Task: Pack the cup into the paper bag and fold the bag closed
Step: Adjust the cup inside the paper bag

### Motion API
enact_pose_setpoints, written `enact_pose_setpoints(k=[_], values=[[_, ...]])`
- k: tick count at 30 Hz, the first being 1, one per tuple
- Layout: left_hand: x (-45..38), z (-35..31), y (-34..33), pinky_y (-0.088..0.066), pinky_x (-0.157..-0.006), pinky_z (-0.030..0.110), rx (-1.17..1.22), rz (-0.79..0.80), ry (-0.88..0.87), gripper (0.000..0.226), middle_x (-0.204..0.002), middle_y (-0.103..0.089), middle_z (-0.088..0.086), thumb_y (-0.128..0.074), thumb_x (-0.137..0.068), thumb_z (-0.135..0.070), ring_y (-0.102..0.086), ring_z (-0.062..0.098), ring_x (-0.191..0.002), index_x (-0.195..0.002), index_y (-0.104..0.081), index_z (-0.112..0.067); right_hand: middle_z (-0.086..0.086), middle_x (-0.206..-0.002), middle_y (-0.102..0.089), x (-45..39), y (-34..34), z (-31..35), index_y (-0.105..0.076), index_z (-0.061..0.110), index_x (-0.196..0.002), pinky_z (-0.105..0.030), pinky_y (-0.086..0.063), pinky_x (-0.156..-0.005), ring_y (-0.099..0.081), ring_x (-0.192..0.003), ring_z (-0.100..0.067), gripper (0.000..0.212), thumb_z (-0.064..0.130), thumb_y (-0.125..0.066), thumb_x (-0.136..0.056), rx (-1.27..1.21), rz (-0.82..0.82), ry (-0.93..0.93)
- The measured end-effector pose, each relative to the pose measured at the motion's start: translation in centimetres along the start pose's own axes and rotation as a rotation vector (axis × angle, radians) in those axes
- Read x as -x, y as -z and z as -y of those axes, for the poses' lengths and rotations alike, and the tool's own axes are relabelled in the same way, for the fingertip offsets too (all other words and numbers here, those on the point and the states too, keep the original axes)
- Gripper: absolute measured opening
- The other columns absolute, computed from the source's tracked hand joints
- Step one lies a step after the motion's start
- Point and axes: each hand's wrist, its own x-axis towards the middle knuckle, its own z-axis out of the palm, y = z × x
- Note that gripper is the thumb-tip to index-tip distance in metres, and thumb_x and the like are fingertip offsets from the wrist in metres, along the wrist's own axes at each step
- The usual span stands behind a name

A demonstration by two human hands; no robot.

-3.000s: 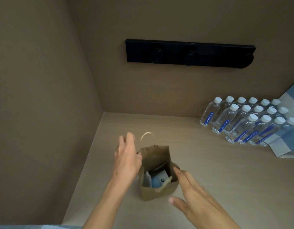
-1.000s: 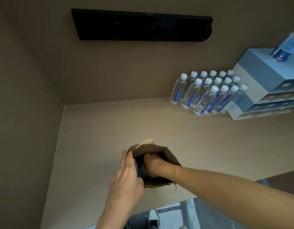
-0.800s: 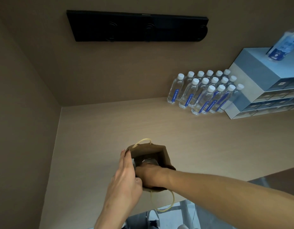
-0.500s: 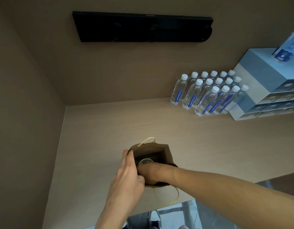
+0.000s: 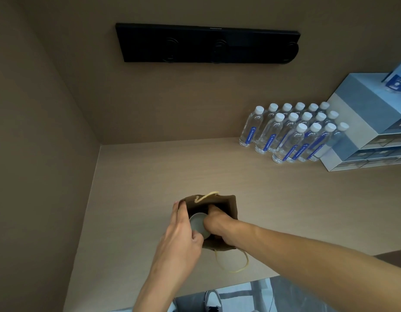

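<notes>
Near the table's [image 5: 150, 176] front edge, your right hand [image 5: 214, 218] now sits deeper in the bag [image 5: 231, 206], wrapped round the cup [image 5: 197, 222], while your left hand [image 5: 179, 239] pinches the rim open; folding remains.

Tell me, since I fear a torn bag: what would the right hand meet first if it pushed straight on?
Probably the bag's far wall: the right hand reaches into it beside the cup. Depth is unclear.

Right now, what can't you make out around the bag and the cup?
- Cup body: head view, only its round top shows; bag walls and both hands hide the rest.
- Right hand fingers: down inside the bag.
- Other bag contents: hidden.
- Bottle top right: cut by the edge.
</notes>
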Motion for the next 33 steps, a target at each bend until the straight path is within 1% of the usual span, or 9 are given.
enact_pose_setpoints(k=[3, 6, 8, 12, 17, 20, 25, 29, 33], values=[[-0.2, 0.0, 0.0, -0.048, -0.097, 0.042, 0.009, -0.01, -0.019, 0.066, -0.157, -0.028, -0.001, -0.047, -0.086, -0.014, -0.053, 0.027, -0.12, -0.147, -0.022, -0.02, -0.024, -0.137, -0.048, 0.3, 0.6, -0.2, -0.036, 0.0, -0.137, -0.04, -0.04, -0.101, -0.048, -0.123, -0.037, 0.046, 0.004, -0.04, -0.09, -0.062, -0.001, -0.034], [-0.5, -0.1, 0.0, -0.048, -0.098, 0.043, 0.025, -0.011, -0.037, 0.066, -0.157, -0.028, -0.002, -0.048, -0.087, -0.015, -0.052, 0.027, -0.123, -0.147, -0.021, -0.021, -0.01, -0.13, -0.053, 1.1, 1.2, -0.6, -0.04, 0.017, -0.135, -0.038, -0.04, -0.105, -0.049, -0.114, -0.025, 0.045, 0.008, -0.041, -0.091, -0.113, -0.018, -0.061], [-0.5, -0.3, 0.0, -0.05, -0.095, 0.043, 0.028, -0.014, -0.048, 0.065, -0.155, -0.031, -0.002, -0.048, -0.088, -0.015, -0.054, 0.026, -0.12, -0.147, -0.02, -0.023, -0.008, -0.136, -0.049, 2.2, 2.1, -0.7, -0.035, 0.021, -0.139, -0.039, -0.039, -0.107, -0.047, -0.123, -0.027, 0.054, 0.005, -0.041, -0.088, -0.085, -0.044, 0.027], [-0.7, -0.7, -0.1, -0.052, -0.086, 0.044, 0.041, -0.036, -0.083, 0.061, -0.146, -0.041, -0.001, -0.047, -0.085, -0.01, -0.058, 0.029, -0.107, -0.141, -0.027, -0.025, -0.002, -0.153, -0.03, 4.7, 3.8, -1.3, -0.02, 0.02, -0.148, -0.026, -0.03, -0.107, -0.033, -0.137, -0.026, 0.069, -0.004, -0.036, -0.086, 0.001, -0.067, 0.22], [-1.2, -0.9, -0.3, -0.051, -0.085, 0.041, 0.021, -0.045, -0.087, 0.059, -0.142, -0.045, 0.006, -0.045, -0.084, -0.008, -0.058, 0.031, -0.106, -0.139, -0.03, -0.021, 0.003, -0.158, -0.021, 5.4, 4.7, -2.4, -0.01, 0.026, -0.15, -0.032, -0.026, -0.116, -0.026, -0.142, -0.018, 0.074, -0.001, -0.035, -0.086, -0.022, -0.012, 0.233], [-1.5, -1.0, -0.4, -0.051, -0.087, 0.042, 0.01, -0.043, -0.076, 0.061, -0.145, -0.044, 0.008, -0.046, -0.084, -0.009, -0.056, 0.034, -0.109, -0.142, -0.028, -0.019, -0.003, -0.155, -0.028, 4.9, 4.6, -2.4, -0.014, 0.025, -0.149, -0.034, -0.028, -0.115, -0.029, -0.141, -0.022, 0.07, 0.002, -0.036, -0.087, -0.025, 0.035, 0.172], [-1.8, -1.2, -0.6, -0.049, -0.079, 0.035, 0.021, -0.046, -0.102, 0.058, -0.131, -0.053, 0.007, -0.046, -0.08, -0.003, -0.058, 0.03, -0.104, -0.134, -0.036, -0.022, -0.013, -0.133, -0.052, 3.0, 3.9, -0.1, -0.038, 0.013, -0.137, -0.035, -0.045, -0.1, -0.051, -0.116, -0.027, 0.045, 0.01, -0.039, -0.092, 0.058, 0.119, 0.012], [-2.2, -1.1, -0.4, -0.051, -0.065, 0.038, 0.02, -0.041, -0.042, 0.059, -0.106, -0.061, 0.009, -0.045, -0.081, -0.008, -0.062, 0.031, -0.086, -0.135, -0.034, -0.027, -0.017, -0.122, -0.062, 1.9, 4.3, 1.1, -0.052, 0.005, -0.125, -0.035, -0.052, -0.09, -0.06, -0.108, -0.029, 0.034, 0.009, -0.049, -0.092, 0.422, 0.116, 0.02], [-3.3, -1.4, -0.5, -0.052, -0.071, 0.037, -0.02, -0.04, -0.037, 0.063, -0.112, -0.059, 0.013, -0.044, -0.082, -0.007, -0.06, 0.032, -0.094, -0.142, -0.029, -0.019, -0.019, -0.106, -0.067, 1.7, 3.7, 1.4, -0.061, 0.003, -0.108, -0.034, -0.048, -0.063, -0.067, -0.091, -0.034, 0.023, 0.003, -0.054, -0.086, 0.905, 0.037, 0.396]])
